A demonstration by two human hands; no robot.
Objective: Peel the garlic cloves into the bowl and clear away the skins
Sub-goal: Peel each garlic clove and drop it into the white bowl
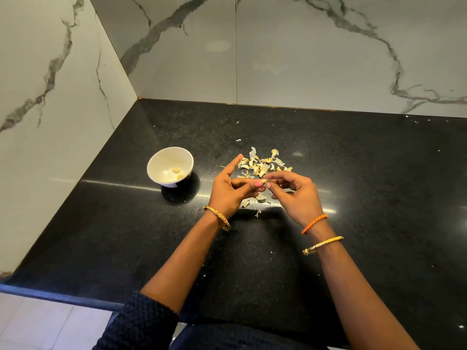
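Observation:
A small white bowl stands on the black counter, left of my hands, with two peeled garlic cloves inside. A pile of garlic skins lies just beyond my hands, and more skins lie beneath them. My left hand and my right hand meet above the counter, both pinching one small garlic clove between their fingertips. My left index finger points straight out toward the pile.
The black stone counter meets marble walls at the left and the back. Its front edge runs along the lower left. Tiny skin flecks are scattered toward the back wall.

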